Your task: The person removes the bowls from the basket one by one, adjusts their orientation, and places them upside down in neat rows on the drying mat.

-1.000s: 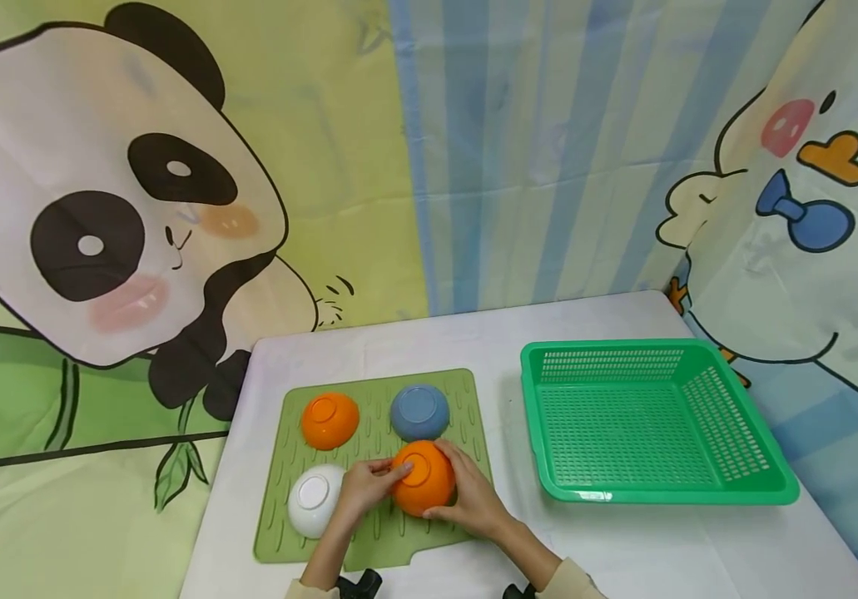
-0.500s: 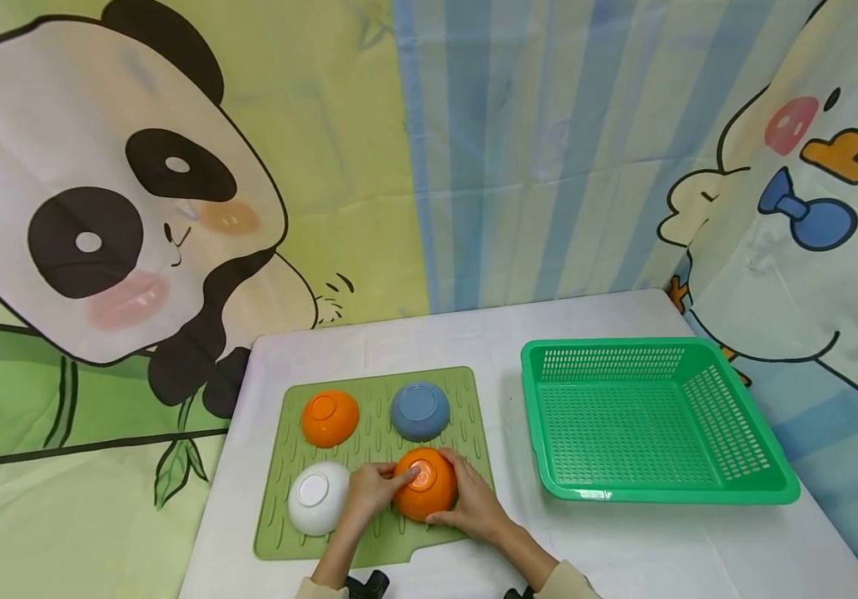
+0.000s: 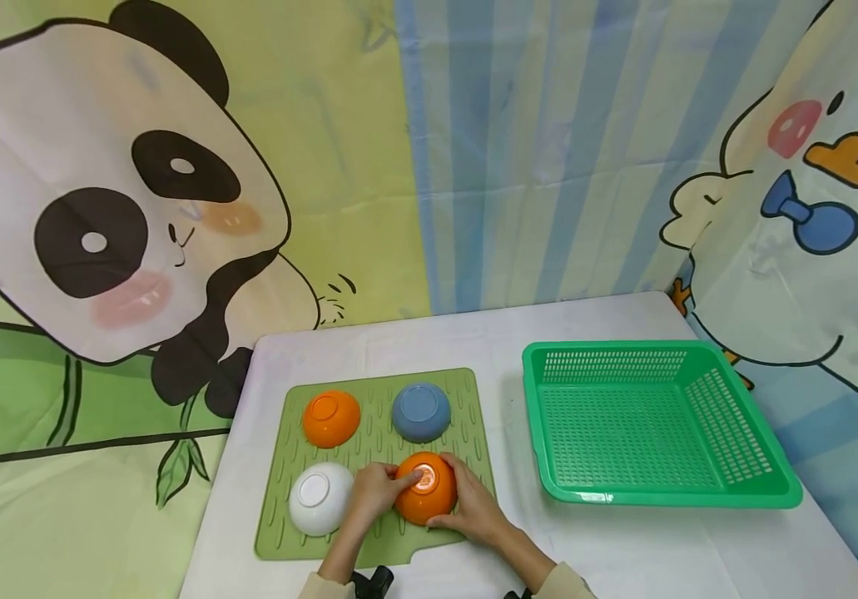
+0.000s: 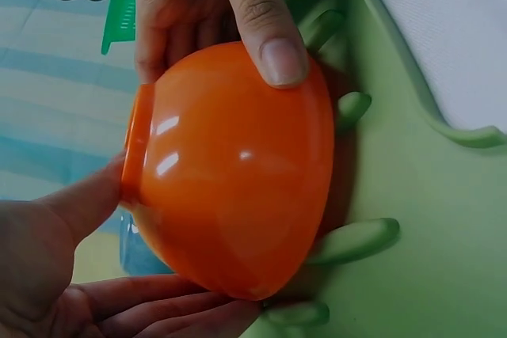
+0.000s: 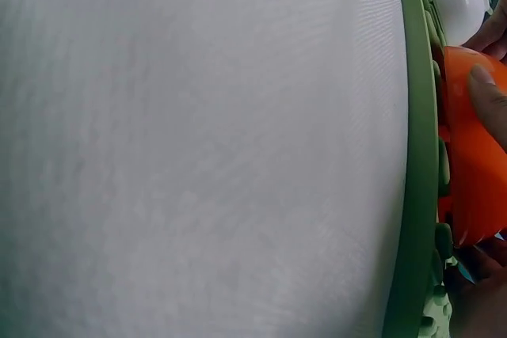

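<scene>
An upside-down orange bowl (image 3: pixel 429 504) sits at the front right of the green drying mat (image 3: pixel 379 549). My left hand (image 3: pixel 373 492) holds it from the left, thumb on the foot ring and fingers along the side, as the left wrist view shows on the bowl (image 4: pixel 238 180). From the right, my right hand (image 3: pixel 477 511) grips the same bowl, thumb near the front rim and fingers around the far side. In the right wrist view only part of the bowl (image 5: pixel 480 172) shows at the edge. The bowl's rim is close over the mat's raised ridges.
Three more upturned bowls lie on the mat: an orange one (image 3: pixel 331 419) at back left, a blue one (image 3: pixel 421 412) behind the held bowl, and a white one (image 3: pixel 316 499) beside my left hand. A green basket (image 3: pixel 668 497) stands on the white-covered table to the right.
Both hands have brought the orange bowl slightly down toward the front of the mat, away from the blue bowl. The other bowls and the basket stay put.
</scene>
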The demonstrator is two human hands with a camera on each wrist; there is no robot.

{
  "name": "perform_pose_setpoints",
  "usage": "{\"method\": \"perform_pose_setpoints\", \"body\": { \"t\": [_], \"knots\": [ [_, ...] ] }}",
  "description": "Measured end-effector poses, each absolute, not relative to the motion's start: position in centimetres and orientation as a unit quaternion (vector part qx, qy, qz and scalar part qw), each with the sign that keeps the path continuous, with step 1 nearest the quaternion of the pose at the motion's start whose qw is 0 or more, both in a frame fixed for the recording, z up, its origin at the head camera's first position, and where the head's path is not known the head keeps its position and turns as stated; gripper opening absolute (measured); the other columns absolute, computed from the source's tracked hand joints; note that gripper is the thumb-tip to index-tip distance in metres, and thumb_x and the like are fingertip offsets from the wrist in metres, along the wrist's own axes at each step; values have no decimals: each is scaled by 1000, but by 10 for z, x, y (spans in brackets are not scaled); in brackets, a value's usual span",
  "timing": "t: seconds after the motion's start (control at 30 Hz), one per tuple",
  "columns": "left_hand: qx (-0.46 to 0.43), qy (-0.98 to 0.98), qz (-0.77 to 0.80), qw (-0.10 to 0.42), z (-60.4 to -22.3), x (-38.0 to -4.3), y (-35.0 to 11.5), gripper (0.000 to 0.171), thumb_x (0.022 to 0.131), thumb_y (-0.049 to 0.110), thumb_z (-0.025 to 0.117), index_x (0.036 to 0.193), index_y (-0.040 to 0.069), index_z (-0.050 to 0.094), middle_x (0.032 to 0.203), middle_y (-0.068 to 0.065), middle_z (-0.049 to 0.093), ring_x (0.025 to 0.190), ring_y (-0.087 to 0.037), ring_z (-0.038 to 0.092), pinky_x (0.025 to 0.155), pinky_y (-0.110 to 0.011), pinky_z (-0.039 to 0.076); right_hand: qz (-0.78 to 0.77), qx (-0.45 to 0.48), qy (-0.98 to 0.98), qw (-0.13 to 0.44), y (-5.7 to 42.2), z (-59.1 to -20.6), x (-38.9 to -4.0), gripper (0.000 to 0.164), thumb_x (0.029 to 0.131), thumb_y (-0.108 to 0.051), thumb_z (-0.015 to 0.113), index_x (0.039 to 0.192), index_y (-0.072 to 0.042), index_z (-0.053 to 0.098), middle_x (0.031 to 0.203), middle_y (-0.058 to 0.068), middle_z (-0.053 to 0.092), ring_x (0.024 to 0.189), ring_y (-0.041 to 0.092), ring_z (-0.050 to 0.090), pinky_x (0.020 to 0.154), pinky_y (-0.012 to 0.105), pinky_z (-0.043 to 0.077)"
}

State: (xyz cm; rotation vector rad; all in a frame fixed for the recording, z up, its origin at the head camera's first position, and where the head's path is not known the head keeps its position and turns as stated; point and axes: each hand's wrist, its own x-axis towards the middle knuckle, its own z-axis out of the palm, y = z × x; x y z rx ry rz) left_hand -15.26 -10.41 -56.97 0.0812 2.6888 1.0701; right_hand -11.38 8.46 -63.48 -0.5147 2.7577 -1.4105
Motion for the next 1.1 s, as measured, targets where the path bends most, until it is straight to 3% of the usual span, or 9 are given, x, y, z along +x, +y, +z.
{"method": "perform_pose_setpoints", "body": {
  "t": [0.27,0.43,0.57,0.63,0.77,0.83,0.97,1.1],
  "knots": [
    [47,929,344,127,-565,-149,-101,41,81,43,68,61,9,58,50,7,33,46,-8,33,41,-21,25,-447,-163,879,7,85,-636,-112,101,66,-42,82,141,-5,25,137,11,40,123,25,43,99,46,39],
    [44,932,339,121,-563,-146,-100,38,80,42,69,65,7,62,51,6,35,47,-8,33,41,-21,26,-441,-165,882,5,85,-636,-110,102,66,-42,82,142,-5,25,137,12,39,123,25,43,99,45,39],
    [38,933,340,114,-563,-145,-99,38,78,41,72,74,4,68,53,4,40,48,-8,36,40,-21,28,-437,-165,884,5,86,-637,-110,102,66,-43,81,142,-4,25,138,12,38,123,25,42,99,46,39],
    [36,936,334,106,-562,-146,-99,40,76,42,73,79,2,70,56,1,50,50,-9,42,41,-23,34,-433,-165,886,5,86,-636,-110,103,66,-45,81,142,-4,25,138,12,38,123,25,42,99,45,39],
    [33,942,321,93,-562,-148,-98,48,74,42,75,90,-3,70,79,-13,67,66,-19,60,52,-31,50,-424,-169,890,4,87,-635,-111,103,65,-46,80,142,-4,25,138,12,38,124,25,41,100,45,38],
    [32,944,316,91,-562,-150,-98,51,73,42,75,93,-4,70,87,-17,68,74,-23,63,58,-34,53,-420,-174,891,3,88,-633,-112,104,65,-46,81,142,-3,25,138,13,38,124,26,41,100,45,38],
    [39,944,313,97,-559,-154,-99,51,76,42,73,93,-6,69,88,-18,67,74,-26,64,58,-36,53,-416,-187,890,19,91,-624,-116,105,66,-48,79,143,-3,23,141,15,34,127,29,37,101,48,36],
    [41,952,292,87,-546,-166,-101,55,82,45,66,99,-7,68,92,-20,67,76,-29,64,61,-39,53,-398,-203,893,51,97,-600,-123,101,73,-52,72,145,-1,21,145,20,27,132,35,27,101,54,32]
  ]
}}
